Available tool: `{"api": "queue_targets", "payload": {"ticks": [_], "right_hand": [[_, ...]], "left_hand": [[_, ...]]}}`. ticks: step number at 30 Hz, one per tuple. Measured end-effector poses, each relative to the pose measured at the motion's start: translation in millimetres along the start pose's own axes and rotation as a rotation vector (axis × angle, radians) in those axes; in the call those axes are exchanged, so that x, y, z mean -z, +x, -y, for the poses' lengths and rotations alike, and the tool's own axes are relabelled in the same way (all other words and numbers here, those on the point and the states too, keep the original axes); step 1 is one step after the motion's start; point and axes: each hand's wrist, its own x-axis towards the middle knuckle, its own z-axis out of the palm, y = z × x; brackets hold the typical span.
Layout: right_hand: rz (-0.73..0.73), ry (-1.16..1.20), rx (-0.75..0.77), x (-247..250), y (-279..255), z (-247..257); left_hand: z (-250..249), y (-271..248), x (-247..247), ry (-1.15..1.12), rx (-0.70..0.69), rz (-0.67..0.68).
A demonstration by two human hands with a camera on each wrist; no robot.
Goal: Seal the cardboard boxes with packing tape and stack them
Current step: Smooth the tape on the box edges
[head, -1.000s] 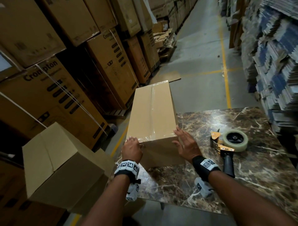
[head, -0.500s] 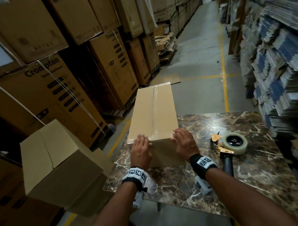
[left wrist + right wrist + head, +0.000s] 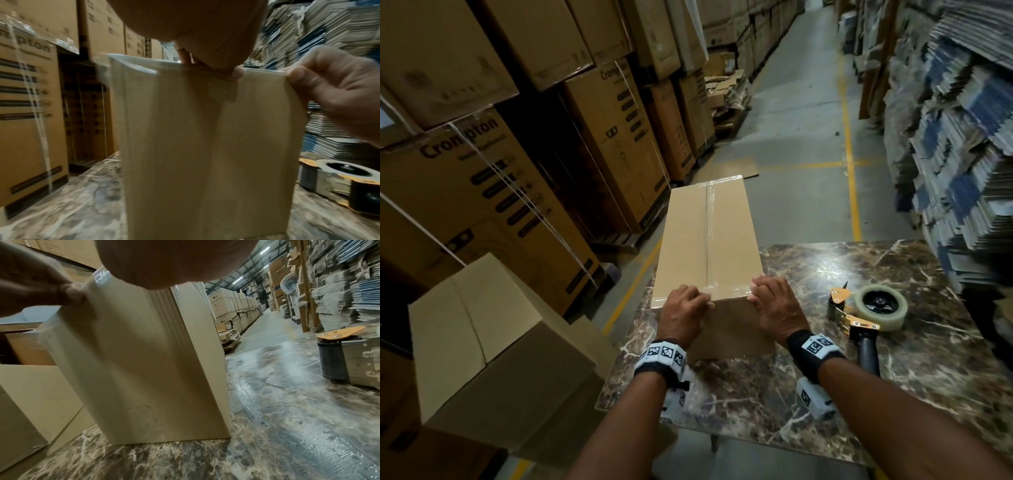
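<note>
While both our hands sat at the near top edge of the cardboard box [image 3: 709,240], we were in the sealing step, pressing down the end of the clear tape strip [image 3: 709,219] that ran along the top seam and folded over the near face. The box stood on the marble table [image 3: 893,359], its far end overhanging the table's far edge. Our left hand [image 3: 683,317] had its fingers curled over the edge beside the seam, thumb and fingertips bearing on the tape, though whether they pinched it or only pressed it we could not tell. Our right hand [image 3: 774,308] lay near the right corner with fingers bent over the edge, thumb against the near face. The tape dispenser [image 3: 866,315] lay on the table to the right, apart from the box and untouched.

We judged the top seam done. Next we would need a firm hold on both sides of the box to carry it left, where another plain box [image 3: 493,349] waited beside the table.
</note>
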Motion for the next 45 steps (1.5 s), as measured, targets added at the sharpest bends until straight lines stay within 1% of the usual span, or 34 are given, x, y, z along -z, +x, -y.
{"api": "queue_targets", "payload": {"ticks": [7, 10, 13, 15, 19, 21, 25, 27, 30, 33, 35, 37, 39, 43, 44, 45], "right_hand": [[-0.007, -0.005, 0.017, 4, 2, 2], [-0.01, -0.013, 0.003, 3, 1, 4], [-0.021, -0.006, -0.016, 2, 1, 7], [-0.022, -0.005, -0.029, 2, 1, 7], [0.014, -0.022, -0.082, 1, 0, 8], [0.026, -0.023, -0.085, 2, 0, 9], [0.051, -0.038, -0.082, 3, 0, 8], [0.066, -0.043, -0.09, 1, 0, 7], [0.089, -0.055, -0.113, -2, -2, 6], [0.124, -0.062, -0.126, -4, -3, 4], [0.145, -0.072, -0.134, -4, -3, 4], [0.164, -0.084, -0.142, -3, -2, 5], [0.18, -0.096, -0.152, -1, -2, 6], [0.199, -0.094, -0.153, 0, -1, 7], [0.192, -0.092, -0.15, 0, 0, 7], [0.186, -0.088, -0.149, 1, 0, 8]], "left_hand": [[56, -32, 19, -0.042, 0.15, -0.04], [67, -35, 26, -0.14, 0.267, -0.055], [71, -38, 27, -0.24, 0.38, -0.106], [72, -40, 28, -0.309, 0.481, -0.13], [67, -46, 27, -0.471, 0.743, -0.168], [63, -46, 27, -0.524, 0.848, -0.183], [53, -46, 30, -0.557, 0.956, -0.192], [48, -46, 29, -0.521, 1.043, -0.189], [35, -39, 24, -0.498, 1.194, -0.29], [12, -26, 25, -0.465, 1.414, -0.402], [1, -16, 26, -0.522, 1.573, -0.47], [-9, -5, 29, -0.645, 1.694, -0.53], [-11, 3, 28, -0.694, 1.746, -0.543], [-8, 11, 27, -0.706, 1.815, -0.477], [-6, 13, 27, -0.722, 1.821, -0.442], [-6, 14, 27, -0.747, 1.798, -0.407]]}}
